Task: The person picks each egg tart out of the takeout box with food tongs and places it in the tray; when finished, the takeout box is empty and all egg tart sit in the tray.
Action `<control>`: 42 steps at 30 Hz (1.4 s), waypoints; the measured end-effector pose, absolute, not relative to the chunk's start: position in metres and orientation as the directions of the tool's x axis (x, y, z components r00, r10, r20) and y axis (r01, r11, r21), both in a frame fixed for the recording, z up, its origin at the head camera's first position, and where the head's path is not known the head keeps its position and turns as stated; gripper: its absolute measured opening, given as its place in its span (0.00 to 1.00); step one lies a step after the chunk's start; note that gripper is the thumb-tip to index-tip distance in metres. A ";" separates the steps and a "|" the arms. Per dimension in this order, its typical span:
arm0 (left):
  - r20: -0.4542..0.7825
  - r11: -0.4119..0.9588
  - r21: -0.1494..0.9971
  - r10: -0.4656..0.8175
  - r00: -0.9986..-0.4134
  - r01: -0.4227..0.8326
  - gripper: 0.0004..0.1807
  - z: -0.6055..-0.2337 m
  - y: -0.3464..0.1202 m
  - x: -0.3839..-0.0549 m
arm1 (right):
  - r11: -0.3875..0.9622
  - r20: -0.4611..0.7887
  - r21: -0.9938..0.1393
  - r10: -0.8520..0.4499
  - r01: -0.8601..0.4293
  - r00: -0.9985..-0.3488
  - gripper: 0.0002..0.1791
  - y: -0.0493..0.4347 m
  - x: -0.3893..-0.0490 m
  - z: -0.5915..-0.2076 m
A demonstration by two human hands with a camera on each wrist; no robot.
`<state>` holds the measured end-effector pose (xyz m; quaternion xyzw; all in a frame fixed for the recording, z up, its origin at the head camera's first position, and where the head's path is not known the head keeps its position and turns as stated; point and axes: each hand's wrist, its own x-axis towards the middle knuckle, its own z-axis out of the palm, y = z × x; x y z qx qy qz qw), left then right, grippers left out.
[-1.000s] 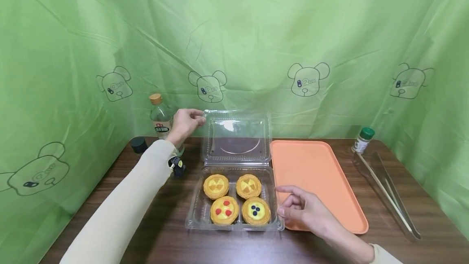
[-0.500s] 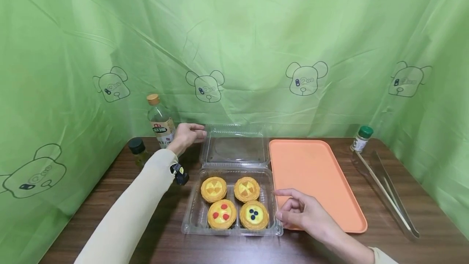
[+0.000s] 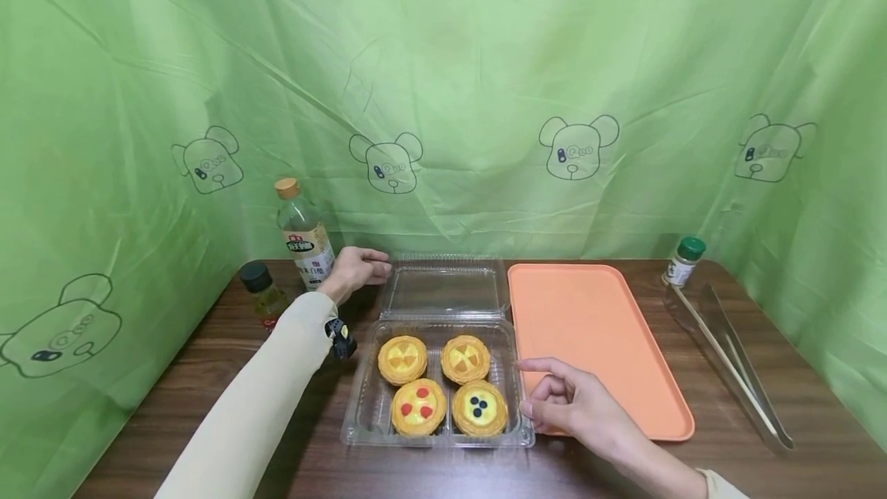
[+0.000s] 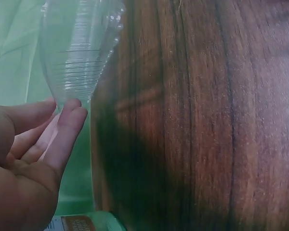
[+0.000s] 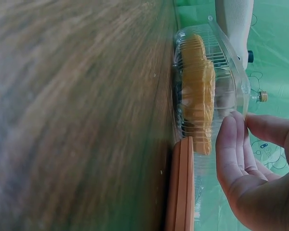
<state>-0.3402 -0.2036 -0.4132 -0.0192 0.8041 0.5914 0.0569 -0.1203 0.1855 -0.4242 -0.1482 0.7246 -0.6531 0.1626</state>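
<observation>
A clear plastic clamshell box [image 3: 360,406] stands on the table with its lid [image 3: 443,291] folded back. Inside the box sit several tarts; one has red toppings [image 3: 419,408], one dark blue berries [image 3: 480,409], and the back pair yellow wedges. At the lid's far left corner my left hand [image 3: 360,269] pinches the edge; in the left wrist view, fingertips [image 4: 73,107] meet the ribbed plastic. My right hand [image 3: 578,406] holds the box's right rim between thumb and fingers, plain in the right wrist view, where the tarts [image 5: 197,96] show through the wall.
An orange tray [image 3: 589,329] lies right of the box. Metal tongs [image 3: 738,368] and a green-capped shaker [image 3: 684,262] are farther right. A tall bottle [image 3: 305,237] and a dark-capped jar [image 3: 262,291] stand beside my left forearm. Green cloth [image 3: 471,83] hangs behind.
My left hand has moved down with the lid, which tilts farther back toward the table. The right hand keeps its hold on the box rim.
</observation>
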 end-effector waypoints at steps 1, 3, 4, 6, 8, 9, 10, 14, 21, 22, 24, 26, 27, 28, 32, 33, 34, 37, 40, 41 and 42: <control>-0.108 0.306 0.947 0.032 -0.994 -0.093 0.21 -0.414 -0.204 -0.339 | 0.105 -0.043 -0.994 -0.424 -0.001 -0.905 0.36 0.185 -0.120 -0.424; -0.084 0.350 0.934 0.015 -0.996 -0.074 0.20 -0.413 -0.203 -0.335 | 0.109 -0.047 -0.994 -0.414 0.002 -0.909 0.36 0.184 -0.119 -0.424; -0.067 0.394 0.917 0.002 -0.998 -0.061 0.20 -0.412 -0.203 -0.332 | 0.112 -0.046 -0.994 -0.408 0.000 -0.912 0.36 0.184 -0.119 -0.424; -0.024 0.493 0.869 -0.022 -0.999 -0.032 0.19 -0.408 -0.202 -0.326 | 0.116 -0.046 -0.993 -0.399 -0.001 -0.916 0.36 0.183 -0.118 -0.424; 0.021 0.583 0.813 -0.042 -0.999 -0.008 0.19 -0.404 -0.202 -0.318 | 0.116 -0.045 -0.993 -0.391 0.000 -0.919 0.36 0.182 -0.118 -0.424; 0.041 0.612 0.791 -0.046 -0.998 0.005 0.18 -0.401 -0.202 -0.313 | 0.112 -0.046 -0.994 -0.389 0.002 -0.920 0.36 0.182 -0.117 -0.424; 0.056 0.629 0.777 -0.045 -0.997 0.015 0.18 -0.398 -0.203 -0.308 | 0.113 -0.045 -0.994 -0.387 0.001 -0.921 0.36 0.182 -0.117 -0.424; 0.097 0.634 0.771 -0.011 -0.995 0.068 0.17 -0.387 -0.208 -0.285 | 0.100 -0.046 -0.995 -0.385 0.008 -0.922 0.36 0.182 -0.116 -0.426; 0.127 0.635 0.764 0.025 -0.992 0.114 0.17 -0.377 -0.213 -0.241 | 0.090 -0.052 -0.996 -0.372 0.019 -0.927 0.37 0.184 -0.115 -0.426; 0.122 0.624 0.773 0.030 -0.992 0.114 0.17 -0.377 -0.213 -0.235 | 0.089 -0.055 -0.996 -0.369 0.024 -0.928 0.37 0.184 -0.115 -0.426; 0.106 0.591 0.800 0.036 -0.994 0.107 0.16 -0.380 -0.213 -0.223 | 0.086 -0.059 -0.996 -0.368 0.030 -0.928 0.37 0.184 -0.115 -0.427; 0.090 0.541 0.835 0.041 -0.995 0.098 0.16 -0.385 -0.214 -0.213 | 0.084 -0.064 -0.996 -0.369 0.035 -0.927 0.37 0.184 -0.114 -0.427; 0.079 0.514 0.853 0.042 -0.996 0.090 0.16 -0.388 -0.215 -0.208 | 0.083 -0.063 -0.996 -0.370 0.034 -0.927 0.37 0.184 -0.115 -0.428; 0.064 0.483 0.872 0.047 -0.997 0.079 0.16 -0.390 -0.216 -0.203 | 0.080 -0.063 -0.996 -0.371 0.036 -0.926 0.37 0.184 -0.115 -0.428; -0.028 0.341 0.940 0.088 -0.996 0.004 0.17 -0.400 -0.221 -0.188 | 0.076 -0.065 -0.996 -0.375 0.039 -0.925 0.37 0.184 -0.115 -0.429; -0.048 0.301 0.953 0.108 -0.993 -0.013 0.18 -0.402 -0.222 -0.186 | 0.076 -0.065 -0.996 -0.376 0.039 -0.924 0.37 0.184 -0.115 -0.429; -0.064 0.270 0.962 0.127 -0.990 -0.028 0.19 -0.404 -0.224 -0.185 | 0.075 -0.069 -0.996 -0.373 0.044 -0.925 0.37 0.183 -0.115 -0.429; -0.079 0.199 0.979 0.173 -0.982 -0.043 0.21 -0.409 -0.229 -0.185 | 0.073 -0.074 -0.996 -0.374 0.050 -0.924 0.37 0.183 -0.116 -0.429; -0.068 0.177 0.984 0.199 -0.978 -0.032 0.22 -0.414 -0.233 -0.187 | 0.069 -0.079 -0.996 -0.375 0.058 -0.924 0.37 0.183 -0.116 -0.429; -0.070 0.171 0.985 0.198 -0.978 -0.036 0.22 -0.416 -0.234 -0.187 | 0.067 -0.077 -0.996 -0.380 0.055 -0.922 0.37 0.183 -0.116 -0.429; -0.074 0.161 0.986 0.191 -0.979 -0.043 0.22 -0.418 -0.234 -0.188 | 0.064 -0.075 -0.996 -0.383 0.055 -0.921 0.37 0.183 -0.116 -0.429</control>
